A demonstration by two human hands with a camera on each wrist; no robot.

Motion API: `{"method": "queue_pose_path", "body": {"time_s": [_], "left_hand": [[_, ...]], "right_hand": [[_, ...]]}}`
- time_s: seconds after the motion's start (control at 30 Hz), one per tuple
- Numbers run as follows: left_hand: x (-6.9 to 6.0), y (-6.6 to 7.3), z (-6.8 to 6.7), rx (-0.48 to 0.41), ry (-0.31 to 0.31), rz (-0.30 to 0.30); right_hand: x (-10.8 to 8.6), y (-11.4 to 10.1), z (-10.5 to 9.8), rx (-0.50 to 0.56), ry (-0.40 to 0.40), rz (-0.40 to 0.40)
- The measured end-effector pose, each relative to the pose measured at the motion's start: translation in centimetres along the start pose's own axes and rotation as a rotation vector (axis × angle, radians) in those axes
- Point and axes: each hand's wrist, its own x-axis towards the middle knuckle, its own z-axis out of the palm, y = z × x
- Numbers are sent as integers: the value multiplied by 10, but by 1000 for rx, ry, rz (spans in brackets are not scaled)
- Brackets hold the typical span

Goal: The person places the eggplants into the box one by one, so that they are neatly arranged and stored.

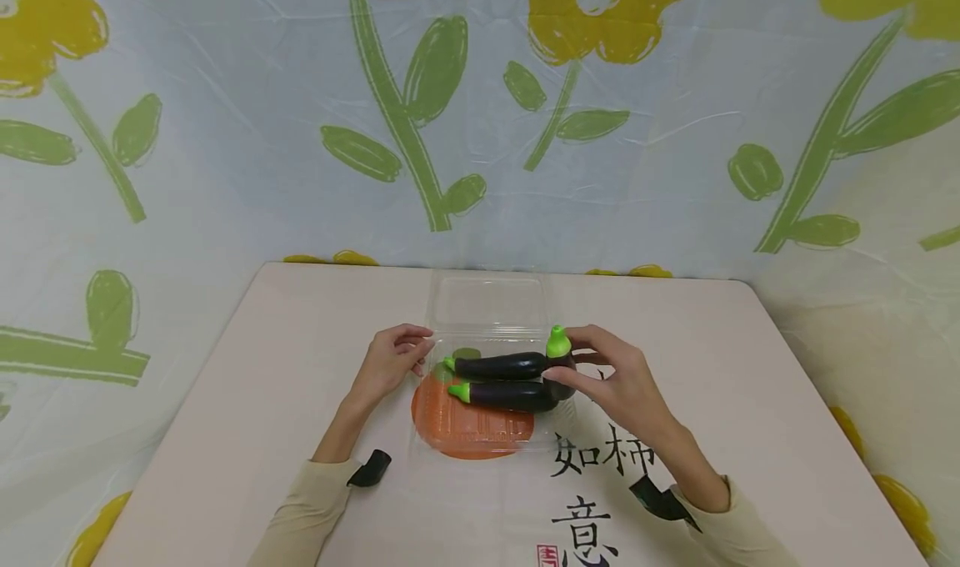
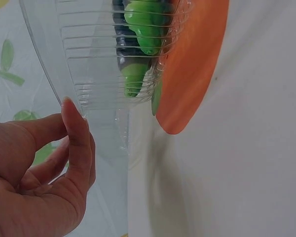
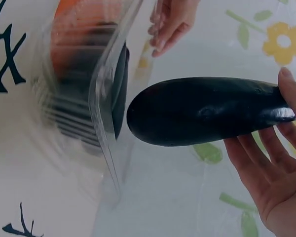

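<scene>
My right hand [image 1: 626, 383] grips a dark, glossy eggplant [image 3: 202, 111] near its stem end. It is held upright, its bright green cap [image 1: 558, 342] on top, over the right side of a clear plastic clamshell container [image 1: 558, 429]. Two more eggplants lie side by side in the container, the rear eggplant [image 1: 501, 366] and the front eggplant [image 1: 504, 396], both with green caps to the left. At the container's left rim, my left hand [image 1: 386, 363] pinches the edge between thumb and fingers. In the left wrist view, its fingertips [image 2: 71, 111] meet the rim's corner.
The clear lid [image 1: 489, 302] stands folded back behind the container. Under the container shows an orange persimmon print [image 1: 472, 452] on the pale tabletop [image 1: 300, 342], with black characters [image 1: 585, 529] to the right. A flowered cloth [image 1: 247, 133] hangs behind the table.
</scene>
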Motion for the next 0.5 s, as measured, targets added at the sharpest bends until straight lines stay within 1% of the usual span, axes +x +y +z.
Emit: {"method": "queue_pose_path", "body": {"time_s": [0.17, 0.23, 0.33, 0.5], "left_hand": [[3, 0, 1, 6, -6, -5], [3, 0, 1, 12, -9, -7], [3, -1, 2, 14, -10, -9], [2, -2, 1, 0, 3, 1]], "right_hand": [[1, -3, 14, 49, -115, -20], [1, -4, 20, 44, -144, -30], [0, -5, 28, 2, -174, -51], [-1, -7, 43, -91, -218, -112]]}}
